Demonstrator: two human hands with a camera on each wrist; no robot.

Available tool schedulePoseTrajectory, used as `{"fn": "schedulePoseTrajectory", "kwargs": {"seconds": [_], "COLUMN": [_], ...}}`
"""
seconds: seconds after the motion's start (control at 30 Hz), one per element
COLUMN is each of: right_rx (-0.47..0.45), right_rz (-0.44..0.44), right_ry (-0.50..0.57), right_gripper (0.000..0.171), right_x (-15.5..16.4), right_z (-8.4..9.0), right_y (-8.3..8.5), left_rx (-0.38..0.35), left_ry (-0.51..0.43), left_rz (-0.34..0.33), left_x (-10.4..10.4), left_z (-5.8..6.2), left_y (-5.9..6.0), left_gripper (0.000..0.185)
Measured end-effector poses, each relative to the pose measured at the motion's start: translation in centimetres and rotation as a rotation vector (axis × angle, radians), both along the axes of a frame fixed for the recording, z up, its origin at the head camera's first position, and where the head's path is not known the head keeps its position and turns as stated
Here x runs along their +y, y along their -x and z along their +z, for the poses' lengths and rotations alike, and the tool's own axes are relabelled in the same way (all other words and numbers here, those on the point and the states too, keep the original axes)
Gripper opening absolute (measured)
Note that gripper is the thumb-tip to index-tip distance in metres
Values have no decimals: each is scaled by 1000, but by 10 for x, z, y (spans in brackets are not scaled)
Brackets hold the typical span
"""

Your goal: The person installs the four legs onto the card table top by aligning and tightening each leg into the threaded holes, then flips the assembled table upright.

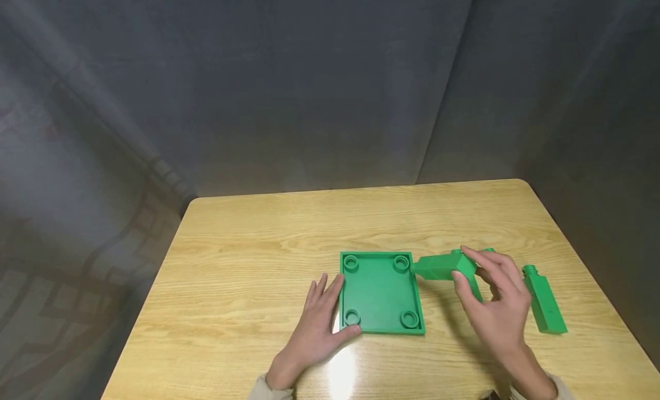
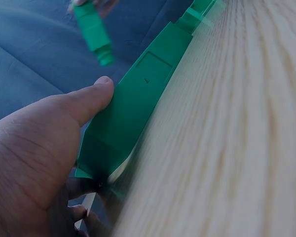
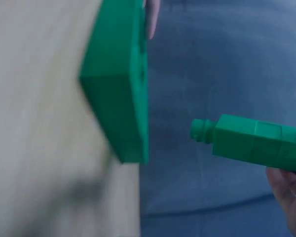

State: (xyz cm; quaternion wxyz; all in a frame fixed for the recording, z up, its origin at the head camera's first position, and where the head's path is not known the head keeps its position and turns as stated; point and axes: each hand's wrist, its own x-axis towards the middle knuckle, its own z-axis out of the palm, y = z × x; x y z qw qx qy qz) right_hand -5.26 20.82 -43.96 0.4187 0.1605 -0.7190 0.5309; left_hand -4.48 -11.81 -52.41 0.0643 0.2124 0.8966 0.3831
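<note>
The green peg [image 1: 442,266] sits in the right hand [image 1: 495,308], lifted off the table [image 1: 258,245] just right of the tray [image 1: 380,292], its round nub pointing at the tray's far right corner. The right grip is a pinch: thumb and fingertips close on the peg's square body, which the right wrist view shows as a block [image 3: 256,142] held from its back end with the nub free. The tray lies flat on the table, open side up, with a round socket [image 1: 350,263] in each of its four corners. The left hand [image 1: 317,325] lies flat against the tray's left edge, its grip spread, fingers straight on the table and the thumb pressed along the tray's near left corner; the left wrist view shows that thumb [image 2: 91,98] resting on the tray's wall [image 2: 133,113]. A second peg [image 1: 543,300] lies on the table to the right of the tray, beyond the right hand, nub pointing away. Grey cloth [image 1: 309,85] hangs behind the table.
</note>
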Motion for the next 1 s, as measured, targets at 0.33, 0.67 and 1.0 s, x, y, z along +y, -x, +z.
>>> {"fn": "schedulePoseTrajectory", "kwargs": {"seconds": [0.33,0.67,1.0], "right_rx": [36,-2,-173], "right_rz": [172,264,272], "right_ry": [12,4,-100], "right_gripper": [63,52,61], "right_x": [-39,-73,-98], "right_z": [13,13,11], "right_y": [41,65,80], "left_rx": [-1,-2,-5], "left_ry": [-6,-13,-8], "left_rz": [7,21,11], "left_x": [1,1,1], "left_z": [1,1,-1], "left_y": [0,0,1], "left_gripper": [105,106,105]}}
